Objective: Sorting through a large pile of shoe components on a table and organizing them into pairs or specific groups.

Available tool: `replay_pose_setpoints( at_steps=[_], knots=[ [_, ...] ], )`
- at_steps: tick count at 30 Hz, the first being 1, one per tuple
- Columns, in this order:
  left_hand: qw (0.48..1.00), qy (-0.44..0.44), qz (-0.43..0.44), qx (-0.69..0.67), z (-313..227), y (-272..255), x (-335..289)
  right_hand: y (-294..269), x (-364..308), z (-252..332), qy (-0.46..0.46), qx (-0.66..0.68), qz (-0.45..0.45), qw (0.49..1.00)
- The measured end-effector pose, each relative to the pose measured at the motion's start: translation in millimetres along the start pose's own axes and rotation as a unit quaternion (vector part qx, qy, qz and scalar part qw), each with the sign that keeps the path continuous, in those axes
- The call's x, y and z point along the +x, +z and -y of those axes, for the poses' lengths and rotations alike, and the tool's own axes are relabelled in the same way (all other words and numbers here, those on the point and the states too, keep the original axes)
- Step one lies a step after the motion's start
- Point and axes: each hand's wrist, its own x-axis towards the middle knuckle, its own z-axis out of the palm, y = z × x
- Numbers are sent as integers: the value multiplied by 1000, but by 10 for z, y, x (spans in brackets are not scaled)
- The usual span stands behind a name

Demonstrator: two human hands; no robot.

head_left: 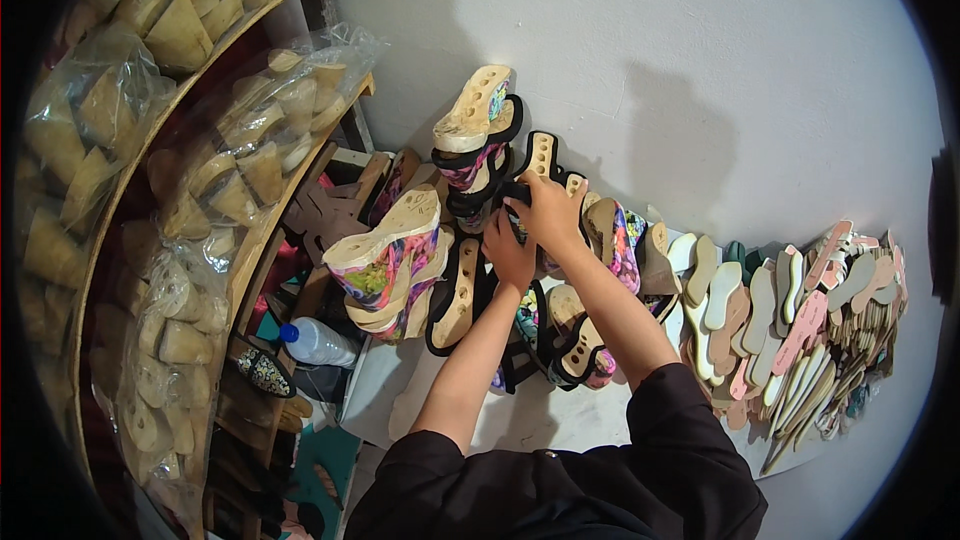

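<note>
My left hand (pixel 508 252) and my right hand (pixel 553 212) are close together over a table of wedge shoe soles. Both have their fingers closed around a dark, black-edged wedge sole (pixel 514 192), mostly hidden by the hands. Just beyond them stands a stack of floral wedge soles (pixel 470 125) against the wall. To the left of my hands is another stack with bright floral sides (pixel 372 275). A black-edged sole with a row of holes (pixel 460 300) lies beside my left wrist. More floral wedges (pixel 626 250) stand to the right of my right hand.
Shelves on the left hold wooden shoe pieces in clear plastic bags (pixel 235 140). A clear bottle with a blue cap (pixel 320 342) lies below the left stack. Many flat insoles (pixel 725 295) crowd the table's right side. A pale wall (pixel 680 40) rises behind.
</note>
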Motion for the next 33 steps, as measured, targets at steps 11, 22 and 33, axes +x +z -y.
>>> replay_pose_setpoints(
  at_steps=[11,22,33],
  knots=[
    [998,59,-26,5,-25,-120,9,94,-25,-34,0,30,-32,999],
    [996,68,-56,23,17,-70,44,97,6,-33,19,100,16,995],
    [977,158,-72,125,-371,-286,154,191,4,-394,-2,269,24,963]
  ],
)
